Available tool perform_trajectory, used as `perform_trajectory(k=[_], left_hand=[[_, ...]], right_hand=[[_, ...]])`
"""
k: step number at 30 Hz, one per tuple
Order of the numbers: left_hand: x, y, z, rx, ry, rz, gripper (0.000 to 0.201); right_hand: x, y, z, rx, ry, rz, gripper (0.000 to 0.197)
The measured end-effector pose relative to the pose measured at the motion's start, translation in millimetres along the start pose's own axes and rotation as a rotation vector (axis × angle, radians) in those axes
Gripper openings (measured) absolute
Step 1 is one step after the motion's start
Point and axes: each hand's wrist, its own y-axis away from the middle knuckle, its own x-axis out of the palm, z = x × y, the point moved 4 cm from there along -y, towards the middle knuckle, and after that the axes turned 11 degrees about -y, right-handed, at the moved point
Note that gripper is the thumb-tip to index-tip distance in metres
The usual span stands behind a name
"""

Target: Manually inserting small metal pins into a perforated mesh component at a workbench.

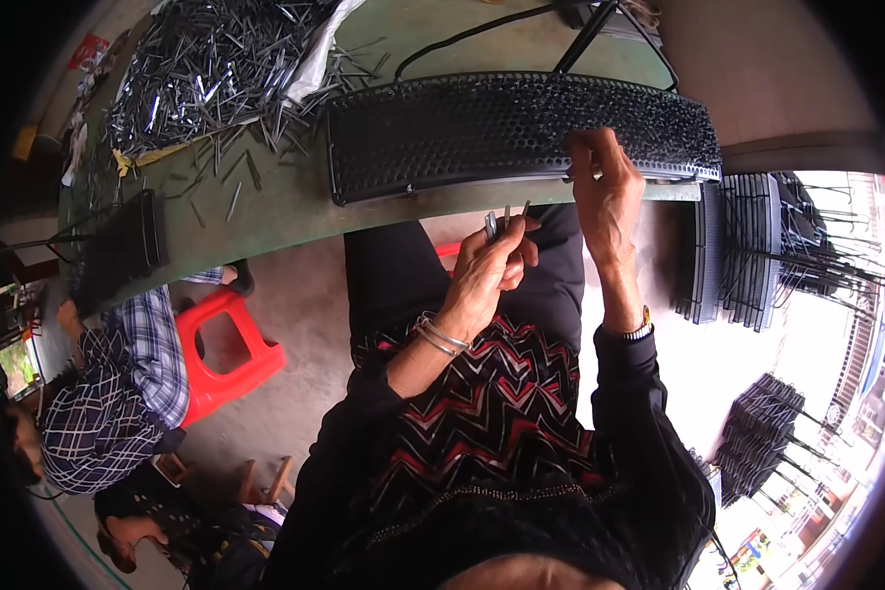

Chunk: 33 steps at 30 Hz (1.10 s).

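A long black perforated panel (433, 138) lies along the table's near edge in front of me. Many of its holes on the right side seem filled with small dark pieces. My right hand (608, 197) is closed in a pinch over the panel's right half; what its fingertips hold, if anything, is hidden. Lower down and to the left, my left hand (480, 277) is closed around a few thin metal strips (492, 226), whose ends stick up past the thumb. It hangs above my lap, apart from the panel.
A big heap of loose dark metal strips (216, 74) lies on sacking at the table's (295, 231) far left, some scattered. Another black panel (123, 251) stands at the left end, near a seated person (108, 413). A red stool (228, 349) is left; panels (747, 246) are stacked right.
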Motion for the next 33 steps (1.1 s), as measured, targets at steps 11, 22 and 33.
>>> perform_trajectory(k=[11, 22, 33], left_hand=[[1.0, 1.9, -4.3, 0.011, 0.065, 0.023, 0.034], [0.5, 3.5, -2.2, -0.007, 0.077, 0.059, 0.032], [1.0, 5.3, 0.2, 0.020, 0.071, 0.007, 0.028]], right_hand=[[9.6, -2.6, 8.3, -0.102, 0.163, 0.054, 0.006], [8.3, -3.5, 11.3, -0.091, 0.168, 0.099, 0.009], [11.5, 6.4, 15.6, -0.075, 0.158, 0.009, 0.007]])
